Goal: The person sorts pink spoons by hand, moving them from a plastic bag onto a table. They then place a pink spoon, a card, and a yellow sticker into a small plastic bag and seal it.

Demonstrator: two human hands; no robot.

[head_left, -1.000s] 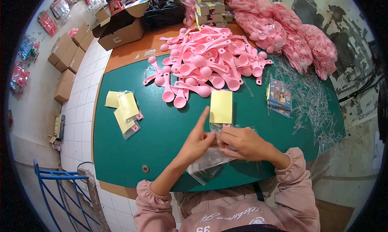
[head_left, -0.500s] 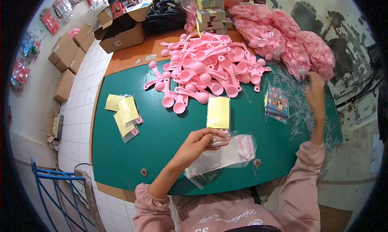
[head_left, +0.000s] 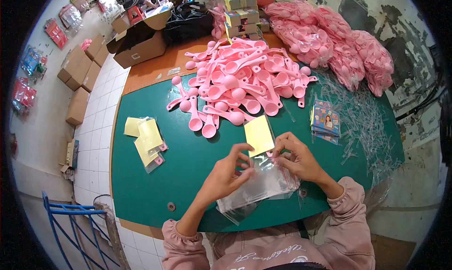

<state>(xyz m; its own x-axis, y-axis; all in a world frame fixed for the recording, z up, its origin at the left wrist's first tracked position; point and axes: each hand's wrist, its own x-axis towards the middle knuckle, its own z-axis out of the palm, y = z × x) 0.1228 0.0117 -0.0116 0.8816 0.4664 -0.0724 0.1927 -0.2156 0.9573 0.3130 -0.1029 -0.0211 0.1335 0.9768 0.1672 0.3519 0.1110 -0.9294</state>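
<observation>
A clear plastic bag with a yellow card inside lies in front of me, the pink tip of a measuring spoon showing at its lower end. My left hand is at the bag's lower left, thumb and fingers apart, a fingertip by the card's corner. At the lower right of the bag, my right hand has its thumb and fingers closed together; what they grip is too small to make out. Beneath both hands lies a stack of flat clear bags.
A heap of pink measuring spoons covers the back of the green table. Packed bags with yellow cards lie left. Right are printed cards and scattered clear strips. Bulging bags of spoons stand behind.
My right hand has come from the far right, near the clear strips, to the bag with the card. My left hand has loosened from the bag's end, and the card has tilted.
</observation>
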